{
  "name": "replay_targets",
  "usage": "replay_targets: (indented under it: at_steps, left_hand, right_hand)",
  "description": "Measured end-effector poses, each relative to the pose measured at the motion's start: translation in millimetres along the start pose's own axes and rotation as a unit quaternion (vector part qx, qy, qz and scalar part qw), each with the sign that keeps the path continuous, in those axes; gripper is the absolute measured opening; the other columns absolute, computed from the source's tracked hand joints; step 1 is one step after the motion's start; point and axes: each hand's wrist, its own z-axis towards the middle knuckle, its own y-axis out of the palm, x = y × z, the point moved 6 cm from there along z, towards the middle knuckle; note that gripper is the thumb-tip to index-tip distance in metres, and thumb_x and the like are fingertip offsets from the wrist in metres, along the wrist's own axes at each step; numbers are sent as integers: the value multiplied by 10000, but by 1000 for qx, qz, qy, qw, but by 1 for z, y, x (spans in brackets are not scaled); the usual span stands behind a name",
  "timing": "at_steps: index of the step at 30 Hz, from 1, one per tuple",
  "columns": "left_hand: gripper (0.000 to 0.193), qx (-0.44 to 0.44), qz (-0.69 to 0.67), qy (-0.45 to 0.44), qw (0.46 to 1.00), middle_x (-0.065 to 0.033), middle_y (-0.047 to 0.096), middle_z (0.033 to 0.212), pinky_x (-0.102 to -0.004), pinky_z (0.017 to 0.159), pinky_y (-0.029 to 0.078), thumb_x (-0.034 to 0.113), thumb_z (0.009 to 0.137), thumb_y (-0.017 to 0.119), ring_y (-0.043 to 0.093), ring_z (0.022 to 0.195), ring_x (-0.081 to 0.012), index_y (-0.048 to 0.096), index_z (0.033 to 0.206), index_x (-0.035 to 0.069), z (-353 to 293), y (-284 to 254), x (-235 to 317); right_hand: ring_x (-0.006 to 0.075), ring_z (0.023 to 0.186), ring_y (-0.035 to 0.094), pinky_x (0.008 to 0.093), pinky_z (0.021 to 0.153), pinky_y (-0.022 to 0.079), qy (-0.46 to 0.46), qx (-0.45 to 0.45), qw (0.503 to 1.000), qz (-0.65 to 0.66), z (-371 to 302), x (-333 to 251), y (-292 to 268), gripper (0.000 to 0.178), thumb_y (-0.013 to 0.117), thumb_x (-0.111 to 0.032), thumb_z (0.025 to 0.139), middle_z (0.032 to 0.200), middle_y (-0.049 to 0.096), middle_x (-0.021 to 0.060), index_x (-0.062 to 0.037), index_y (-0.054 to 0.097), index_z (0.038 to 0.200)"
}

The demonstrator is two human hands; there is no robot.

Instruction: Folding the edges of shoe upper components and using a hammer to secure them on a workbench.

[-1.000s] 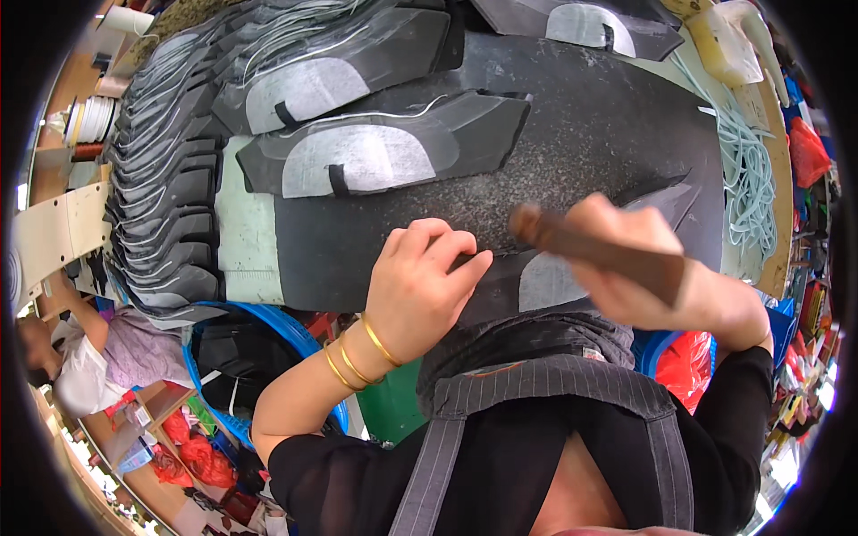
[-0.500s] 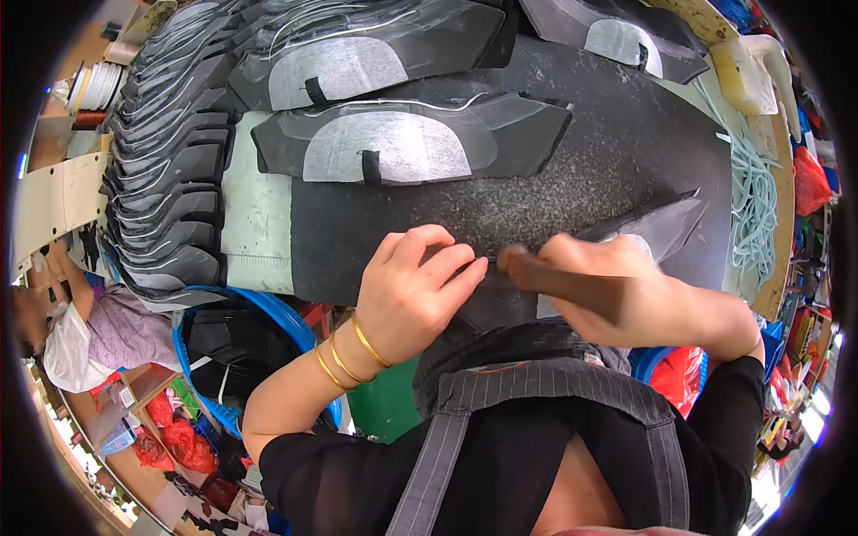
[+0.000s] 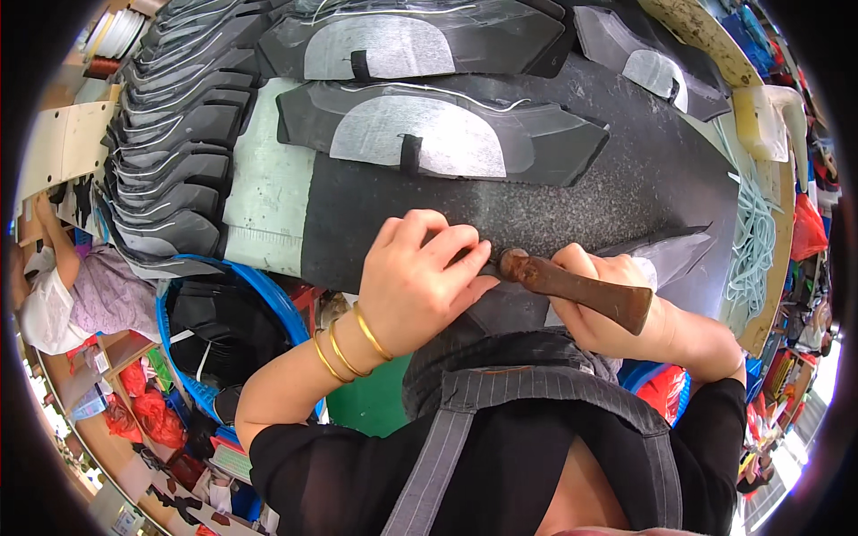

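Hammer (image 3: 572,284) (brown) lies between both hands.

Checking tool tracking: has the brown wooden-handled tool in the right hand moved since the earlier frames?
Yes. The brown wooden-handled tool has shifted left along the near edge of the black speckled work mat; its head now meets the left hand fingertips.

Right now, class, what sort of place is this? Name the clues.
Probably a shoe or leather-goods workshop: stacked black cut pieces, a wooden-handled tool in the right hand, the left hand pressing a piece.
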Motion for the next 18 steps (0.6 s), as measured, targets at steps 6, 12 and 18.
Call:
replay_targets:
  at_steps: [6, 12, 18]
  left_hand:
    - [249, 1, -106, -72, 992, 24, 679, 915, -348, 777, 495, 115, 661, 847, 565, 872, -218, 765, 897, 113, -4, 4, -1]
    - [222, 22, -140, -106, 984, 19, 681, 872, -337, 756, 483, 85, 672, 843, 569, 843, -209, 766, 878, 117, -11, 10, -3]
    - [235, 55, -48, 1, 997, 17, 658, 909, -334, 696, 457, 72, 670, 802, 569, 811, -202, 752, 898, 100, -14, 6, 16]
  right_hand:
    - [285, 544, 588, 397, 437, 454, 64, -10, 998, 25, -7, 7, 9, 383, 650, -80, 858, 797, 505, 95, -54, 562, 1229]
    - [284, 563, 595, 409, 433, 442, 41, 23, 999, 17, -10, 0, 10, 353, 645, -57, 855, 813, 506, 99, -48, 567, 1199]
    - [288, 572, 603, 401, 438, 447, 53, 58, 997, 5, -10, -3, 7, 307, 640, -23, 849, 808, 500, 103, -43, 577, 1149]
